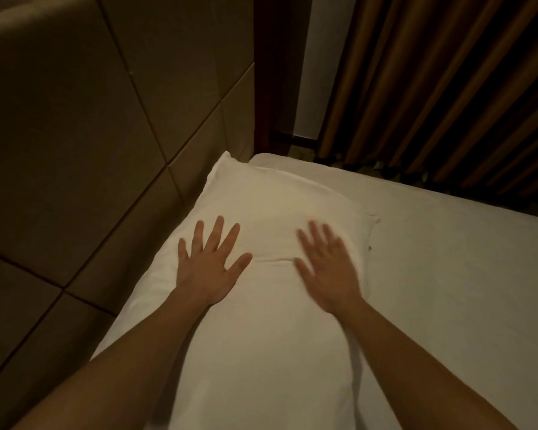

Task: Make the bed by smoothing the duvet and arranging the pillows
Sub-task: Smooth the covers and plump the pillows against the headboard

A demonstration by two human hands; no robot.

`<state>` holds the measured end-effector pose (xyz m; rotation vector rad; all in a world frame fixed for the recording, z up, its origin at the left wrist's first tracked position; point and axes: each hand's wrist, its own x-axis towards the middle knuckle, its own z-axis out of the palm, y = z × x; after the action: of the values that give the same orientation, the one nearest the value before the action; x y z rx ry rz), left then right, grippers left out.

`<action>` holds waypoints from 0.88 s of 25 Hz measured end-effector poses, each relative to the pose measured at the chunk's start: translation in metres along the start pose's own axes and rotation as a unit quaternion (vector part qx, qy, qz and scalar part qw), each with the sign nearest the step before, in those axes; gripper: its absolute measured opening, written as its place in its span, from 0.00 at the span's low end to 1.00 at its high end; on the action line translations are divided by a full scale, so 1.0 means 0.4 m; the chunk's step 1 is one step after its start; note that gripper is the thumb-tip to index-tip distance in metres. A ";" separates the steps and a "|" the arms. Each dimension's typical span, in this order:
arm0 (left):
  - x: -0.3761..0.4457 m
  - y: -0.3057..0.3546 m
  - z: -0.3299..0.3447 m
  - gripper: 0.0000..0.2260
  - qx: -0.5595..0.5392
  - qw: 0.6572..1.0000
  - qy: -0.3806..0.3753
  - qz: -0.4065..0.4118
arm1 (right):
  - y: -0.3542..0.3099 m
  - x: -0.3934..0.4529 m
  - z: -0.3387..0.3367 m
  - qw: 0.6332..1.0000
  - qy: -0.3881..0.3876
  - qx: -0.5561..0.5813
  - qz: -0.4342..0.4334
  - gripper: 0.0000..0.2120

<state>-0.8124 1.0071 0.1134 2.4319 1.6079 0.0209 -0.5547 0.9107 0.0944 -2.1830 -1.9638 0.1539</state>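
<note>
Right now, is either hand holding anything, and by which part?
Nothing is held. The left hand lies flat, fingers spread, on the white pillow. The right hand, also open, is blurred over the same pillow; no edge or corner is gripped.

1 pillow [271,305], 2 hands [207,268]

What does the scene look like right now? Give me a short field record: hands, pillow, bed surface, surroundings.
left hand: open, fingers spread, palm flat on the pillow
right hand: open, flat on the pillow, motion-blurred
pillow: white, lying flat along the headboard, small crease between the hands
bed surface: white, fairly smooth, bare beside the pillow
headboard: padded panels, left of the pillow
curtain: brown, pleated, beyond the bed's far edge
lighting: dim
</note>
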 end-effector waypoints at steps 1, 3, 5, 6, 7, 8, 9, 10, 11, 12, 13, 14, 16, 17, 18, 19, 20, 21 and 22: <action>-0.005 -0.018 0.007 0.32 0.011 1.000 -0.011 -0.008 | 0.059 -0.022 0.016 0.997 -0.015 -0.003 0.082 0.29; -0.010 -0.030 0.017 0.33 0.024 0.999 -0.029 -0.017 | 0.159 -0.083 0.022 0.960 -0.119 0.009 0.252 0.30; -0.007 -0.026 0.008 0.34 0.015 0.999 -0.033 -0.018 | 0.203 -0.123 -0.011 0.939 -0.153 0.010 0.308 0.30; -0.005 -0.021 -0.005 0.35 0.004 1.000 -0.025 -0.013 | 0.195 -0.121 -0.029 0.951 -0.108 0.014 0.288 0.31; -0.002 -0.013 -0.023 0.34 -0.012 1.000 -0.009 -0.003 | 0.164 -0.103 -0.049 0.968 -0.038 0.040 0.246 0.32; -0.002 -0.002 -0.040 0.33 -0.032 0.999 0.010 0.010 | 0.116 -0.077 -0.076 0.976 0.021 0.081 0.200 0.32; -0.009 0.012 -0.051 0.31 -0.051 0.998 0.023 0.025 | 0.052 -0.054 -0.100 0.981 0.046 0.122 0.146 0.31; -0.023 0.024 -0.055 0.29 -0.059 0.997 0.029 0.037 | -0.018 -0.045 -0.112 0.987 0.036 0.141 0.071 0.30; -0.040 0.034 -0.048 0.28 -0.054 0.997 0.028 0.045 | -0.081 -0.055 -0.105 0.991 0.008 0.132 -0.009 0.28; -0.059 0.037 -0.037 0.28 -0.040 0.998 0.020 0.046 | -0.126 -0.077 -0.085 0.992 -0.021 0.101 -0.076 0.27; -0.080 0.031 -0.025 0.28 -0.026 0.999 0.009 0.043 | -0.149 -0.109 -0.061 0.989 -0.040 0.077 -0.120 0.27; -0.095 0.018 -0.014 0.29 -0.016 0.999 -0.001 0.036 | -0.152 -0.144 -0.040 0.987 -0.050 0.065 -0.137 0.28; -0.120 -0.010 -0.004 0.30 -0.005 1.000 -0.017 0.024 | -0.137 -0.231 -0.018 0.979 -0.097 0.061 -0.170 0.30; -0.132 -0.017 -0.008 0.31 0.002 1.000 -0.023 0.019 | -0.134 -0.281 -0.018 0.968 -0.137 0.064 -0.202 0.31; -0.138 -0.018 -0.012 0.31 0.004 0.999 -0.028 0.016 | -0.130 -0.330 -0.021 0.953 -0.172 0.055 -0.245 0.32; -0.141 -0.015 -0.017 0.32 0.003 0.999 -0.032 0.013 | -0.126 -0.373 -0.031 0.935 -0.194 0.036 -0.294 0.33; -0.143 -0.009 -0.022 0.33 0.000 0.999 -0.035 0.010 | -0.116 -0.406 -0.041 0.917 -0.198 0.009 -0.345 0.33; -0.141 0.002 -0.030 0.34 -0.004 0.999 -0.033 0.009 | -0.100 -0.414 -0.061 0.902 -0.200 -0.005 -0.383 0.33; -0.137 0.017 -0.040 0.36 -0.012 1.000 -0.024 0.010 | -0.079 -0.393 -0.082 0.898 -0.200 0.010 -0.392 0.32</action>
<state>-0.8305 0.9576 0.1363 2.4105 1.5548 -0.0142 -0.5961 0.7550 0.1243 -1.2422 -2.8727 0.5144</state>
